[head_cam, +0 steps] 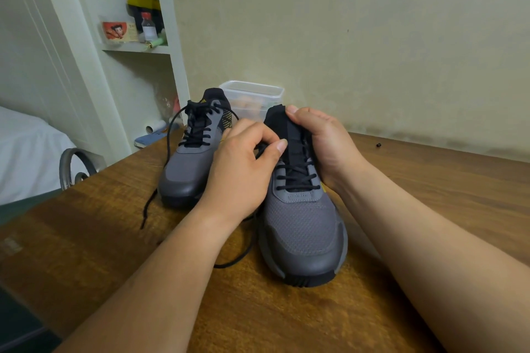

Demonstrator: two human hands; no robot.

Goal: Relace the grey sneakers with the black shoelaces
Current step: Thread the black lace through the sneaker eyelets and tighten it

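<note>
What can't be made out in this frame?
Head view:
Top eyelets of the near sneaker: covered by the left hand and right hand.
Whether the left hand pinches the black lace: hidden by its fingers.
Contents of the tub: blurred.
The dark speck on the table: too small.

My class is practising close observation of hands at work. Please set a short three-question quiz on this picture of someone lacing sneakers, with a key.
1. True or false: the right hand grips the top of the near sneaker.
2. Which thing stands behind the near sneaker? A) a clear plastic tub B) a kettle C) a stack of plates
3. Fill the gap: the left hand pinches the black ____ of the near sneaker.

Key: 1 true; 2 A; 3 lace.
</note>
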